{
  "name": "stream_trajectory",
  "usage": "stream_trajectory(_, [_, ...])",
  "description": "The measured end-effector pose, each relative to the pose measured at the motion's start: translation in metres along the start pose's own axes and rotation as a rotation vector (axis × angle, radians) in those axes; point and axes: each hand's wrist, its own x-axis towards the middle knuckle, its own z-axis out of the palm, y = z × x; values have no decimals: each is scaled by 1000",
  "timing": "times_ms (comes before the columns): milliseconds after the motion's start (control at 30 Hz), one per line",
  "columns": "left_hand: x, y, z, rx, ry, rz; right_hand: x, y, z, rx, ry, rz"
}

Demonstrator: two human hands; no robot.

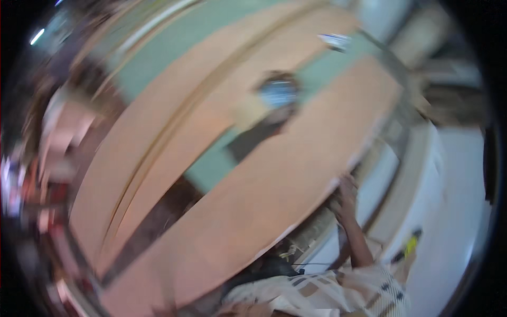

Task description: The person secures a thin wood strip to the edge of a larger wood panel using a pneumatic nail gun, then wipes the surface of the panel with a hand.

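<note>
Long pale tan boards slant across the view, smeared by motion. My right hand (346,198) is at the right-hand edge of the nearest board (253,195), its fingers seemingly curled on that edge. A patterned sleeve (364,285) leads to this arm. At the lower edge there is a blurred skin-toned shape (243,309), perhaps my left hand; its fingers cannot be made out. A second board (174,121) runs alongside, with a dark groove down its length. Between the boards sits a round blue-topped item (280,94) with a brown rim.
Pale green surface (211,164) shows between the boards. A small white and blue packet (335,42) lies near the far end. To the right are white panels (454,211) and a yellow and black tool (409,245). Blurred clutter fills the left side.
</note>
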Motion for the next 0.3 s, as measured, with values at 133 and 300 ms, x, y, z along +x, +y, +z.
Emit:
stream_trajectory(133, [33, -137, -42, -286, 198, -32, -79, -76, 40, 343, 268, 258])
stream_trajectory(300, [50, -172, -42, -1218, 22, -655, -109, -123, 74, 1449, 101, 958])
